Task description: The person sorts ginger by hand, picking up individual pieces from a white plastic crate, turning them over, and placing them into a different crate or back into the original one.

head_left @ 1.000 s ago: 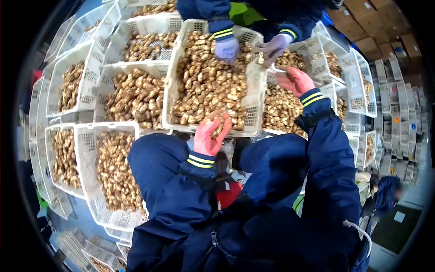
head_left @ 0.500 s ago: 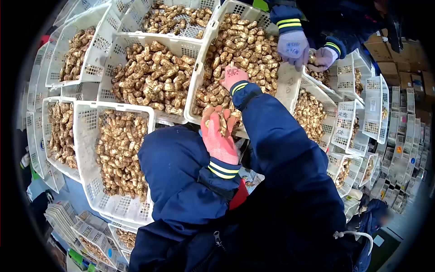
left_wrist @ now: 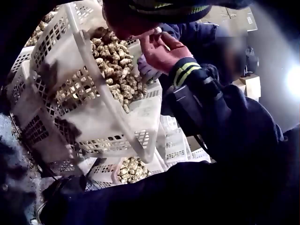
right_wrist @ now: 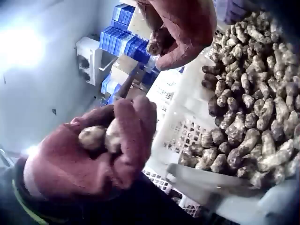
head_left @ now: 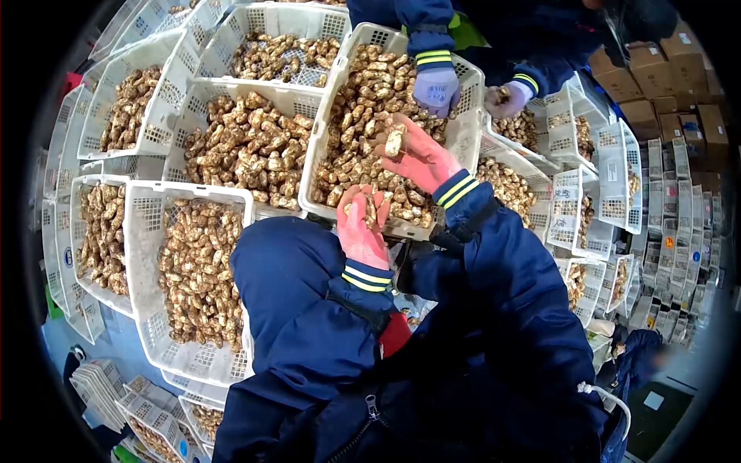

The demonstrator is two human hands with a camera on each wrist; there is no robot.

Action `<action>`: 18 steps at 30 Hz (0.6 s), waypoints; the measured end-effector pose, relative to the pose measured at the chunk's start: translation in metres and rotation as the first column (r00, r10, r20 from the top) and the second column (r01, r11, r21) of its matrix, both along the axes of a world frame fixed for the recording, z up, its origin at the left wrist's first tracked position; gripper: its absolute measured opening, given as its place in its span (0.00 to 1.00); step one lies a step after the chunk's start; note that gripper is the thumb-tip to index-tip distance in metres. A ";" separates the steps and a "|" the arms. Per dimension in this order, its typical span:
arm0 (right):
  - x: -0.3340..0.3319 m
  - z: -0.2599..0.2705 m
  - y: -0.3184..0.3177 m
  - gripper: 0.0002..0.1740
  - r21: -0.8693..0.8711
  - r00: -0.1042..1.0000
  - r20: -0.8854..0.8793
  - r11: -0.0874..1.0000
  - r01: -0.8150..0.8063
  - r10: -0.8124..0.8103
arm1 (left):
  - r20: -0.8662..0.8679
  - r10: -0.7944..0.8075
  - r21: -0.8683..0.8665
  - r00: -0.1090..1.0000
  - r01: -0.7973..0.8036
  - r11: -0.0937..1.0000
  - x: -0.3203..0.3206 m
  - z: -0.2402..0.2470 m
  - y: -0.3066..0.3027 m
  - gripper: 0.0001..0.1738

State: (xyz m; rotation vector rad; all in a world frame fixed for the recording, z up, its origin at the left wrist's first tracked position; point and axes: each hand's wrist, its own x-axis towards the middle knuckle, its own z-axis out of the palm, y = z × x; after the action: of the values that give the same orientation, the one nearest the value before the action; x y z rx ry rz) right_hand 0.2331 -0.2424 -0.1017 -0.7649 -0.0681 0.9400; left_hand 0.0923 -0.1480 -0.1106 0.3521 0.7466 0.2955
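My left hand (head_left: 363, 235), in a pink glove, is curled round stubby brown-and-cream mushrooms; two pale mushrooms (right_wrist: 91, 138) show in its palm in the right wrist view. My right hand (head_left: 426, 158), gloved alike, pinches one mushroom (head_left: 395, 141) between thumb and fingers. Both hands are over the near part of a white plastic crate (head_left: 467, 139) heaped with mushrooms (head_left: 359, 112). In the right wrist view the mushroom (right_wrist: 157, 42) in my right hand is partly hidden by the fingers. The left wrist view shows my right hand (left_wrist: 164, 51) above the crate.
Across the crate, another person's purple-gloved hands work: one hand (head_left: 436, 89) rests on the mushrooms, the other (head_left: 508, 99) holds one. More mushroom-filled crates stand left (head_left: 137, 255) and right (head_left: 567, 208). Cardboard boxes (head_left: 648, 73) are stacked at the back right.
My right hand went from the crate's right side down into the mushrooms, then lifted back with one pinched. My left hand stays near the front rim, holding mushrooms.
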 end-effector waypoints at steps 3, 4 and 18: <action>-0.021 0.026 -0.003 0.39 -0.106 0.994 0.102 0.993 0.043 -0.033 | 0.043 -0.042 -0.007 0.998 0.042 0.999 -0.004 -0.007 -0.003 0.16; -0.026 0.031 -0.003 0.38 -0.126 0.985 0.173 0.991 0.039 -0.017 | 0.054 -0.066 -0.016 0.996 0.067 0.998 -0.005 -0.008 -0.003 0.16; -0.051 0.059 -0.104 0.33 -0.493 0.995 0.036 0.868 -0.064 0.093 | 0.183 -0.158 -0.028 0.970 0.166 0.986 -0.009 -0.023 -0.005 0.11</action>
State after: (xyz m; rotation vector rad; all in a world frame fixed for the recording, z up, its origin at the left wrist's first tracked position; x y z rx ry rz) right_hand 0.1820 -0.3461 -0.0427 -1.2718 0.0951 1.0259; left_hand 0.0828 -0.1533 -0.1338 0.3386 0.5419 0.1544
